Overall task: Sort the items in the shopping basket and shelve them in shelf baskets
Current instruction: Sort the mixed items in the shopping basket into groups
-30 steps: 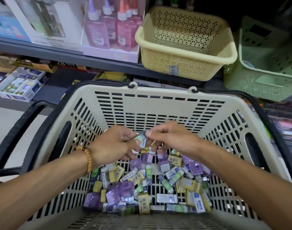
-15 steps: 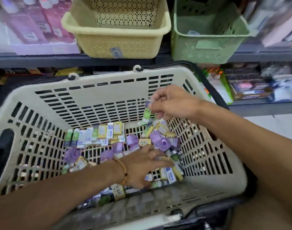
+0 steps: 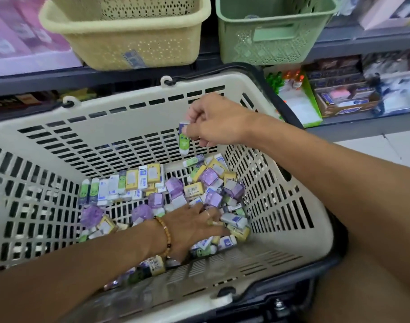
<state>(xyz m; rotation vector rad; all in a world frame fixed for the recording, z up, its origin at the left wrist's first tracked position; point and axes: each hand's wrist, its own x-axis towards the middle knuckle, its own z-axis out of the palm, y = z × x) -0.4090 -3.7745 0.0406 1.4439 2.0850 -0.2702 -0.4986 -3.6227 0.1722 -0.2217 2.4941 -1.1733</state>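
Note:
A cream slotted shopping basket (image 3: 129, 113) with black handles fills the view. Its floor holds several small erasers (image 3: 199, 183) in yellow, purple, green and white-blue wrappers. My right hand (image 3: 213, 122) is raised near the basket's far right wall and pinches a green-wrapped eraser (image 3: 183, 141) that hangs down from the fingers. My left hand (image 3: 194, 222), with a bead bracelet at the wrist, lies low in the pile with fingers spread over the erasers. A yellow shelf basket (image 3: 129, 36) and a green shelf basket (image 3: 269, 36) stand on the shelf just behind.
A grey shelf edge (image 3: 36, 80) runs behind the shopping basket. Pink boxed goods (image 3: 20, 36) sit left of the yellow basket. Lower shelves at the right carry boxes of stationery (image 3: 343, 99). Pale floor (image 3: 385, 150) shows at right.
The view swung left to right, bringing both shelf baskets overhead. My hands parted: the right rose with a green eraser, the left dropped into the pile.

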